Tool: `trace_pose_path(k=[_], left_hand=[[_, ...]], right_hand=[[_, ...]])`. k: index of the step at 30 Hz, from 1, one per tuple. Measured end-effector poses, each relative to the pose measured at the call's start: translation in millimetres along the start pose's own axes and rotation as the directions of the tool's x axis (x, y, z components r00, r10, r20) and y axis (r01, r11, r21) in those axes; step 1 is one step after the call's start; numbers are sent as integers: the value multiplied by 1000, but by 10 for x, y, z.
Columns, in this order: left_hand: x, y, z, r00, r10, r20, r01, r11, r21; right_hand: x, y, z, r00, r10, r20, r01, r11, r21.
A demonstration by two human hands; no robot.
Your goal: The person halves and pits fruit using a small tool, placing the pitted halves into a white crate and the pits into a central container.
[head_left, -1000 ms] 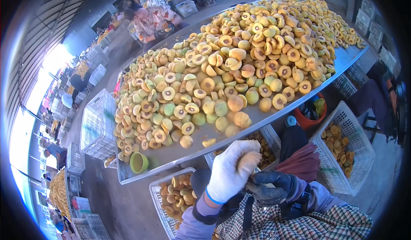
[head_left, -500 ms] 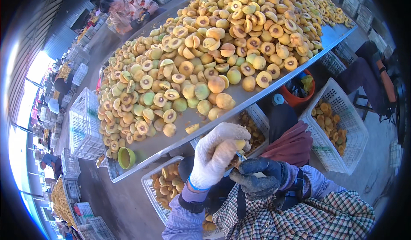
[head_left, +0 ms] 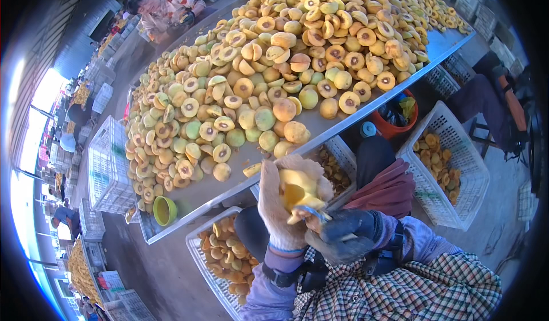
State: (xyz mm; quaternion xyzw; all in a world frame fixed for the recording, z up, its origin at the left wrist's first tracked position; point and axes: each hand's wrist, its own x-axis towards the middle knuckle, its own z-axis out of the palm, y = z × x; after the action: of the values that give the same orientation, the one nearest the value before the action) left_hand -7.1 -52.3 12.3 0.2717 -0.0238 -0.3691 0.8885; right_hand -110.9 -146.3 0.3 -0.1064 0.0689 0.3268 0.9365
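Observation:
My left hand (head_left: 273, 206), in a whitish knit glove, is cupped around a yellow peach half (head_left: 297, 188), with its cut, hollow side partly showing. Dark-gloved, my right hand (head_left: 346, 234) grips a small hand tool with a curved bluish metal end (head_left: 313, 211). That end touches the lower edge of the peach; the handle is mostly hidden in my fingers. Both hands meet just in front of the metal table (head_left: 229, 190), where a large heap of halved peaches (head_left: 274, 86) lies, many with brown pit hollows.
Under the table edge stand white crates of peach pieces, one at left (head_left: 229, 258), another at right (head_left: 437, 161). An orange bucket (head_left: 394, 127) with dark plastic sits nearby. A green cup (head_left: 164, 210) rests at the table's left corner. Other people (head_left: 168, 12) work farther off.
My left hand has turned palm up, exposing the peach half. The tool's curved end now lies against the fruit's lower edge. The view has shifted slightly.

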Motion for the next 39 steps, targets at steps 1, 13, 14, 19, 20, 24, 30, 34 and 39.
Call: trace_pose_path(k=[1,13,14,19,20,24,30,34,39], left_hand=[[37,8,-67,997,-41,70,53,983,-175],[-28,188,-316,920,332,-208,-225,882,415],[-37,198,-325,923,364,-125,-253,819,516],[-77,148,-267,926,361,107,-314,587,746],[-77,115,-249,930,353,102,-306,592,746],[-96,189,-245,963,256,89,-244,674,697],[-25,209,-85,976,190,103,-192,550,812],[80,147,-153,958,153,243,-286,563,775],[148,151,-179,982,-135,132,58,879,473]], right_hand=[[-4,-3,41,999,10,-45,-13,998,-56],[201,-190,-27,940,-173,-295,-59,767,-639],[220,-195,-11,933,-205,-295,-44,749,-661],[267,-185,12,917,-321,-237,61,700,-712],[258,-174,1,910,-308,-277,20,701,-713],[293,-147,-43,924,-257,-283,-33,686,-727],[205,-242,-93,984,-80,-160,-30,806,-592],[137,-261,-245,998,-50,-32,28,869,-494],[98,-261,-243,994,-104,-38,78,900,-430]])
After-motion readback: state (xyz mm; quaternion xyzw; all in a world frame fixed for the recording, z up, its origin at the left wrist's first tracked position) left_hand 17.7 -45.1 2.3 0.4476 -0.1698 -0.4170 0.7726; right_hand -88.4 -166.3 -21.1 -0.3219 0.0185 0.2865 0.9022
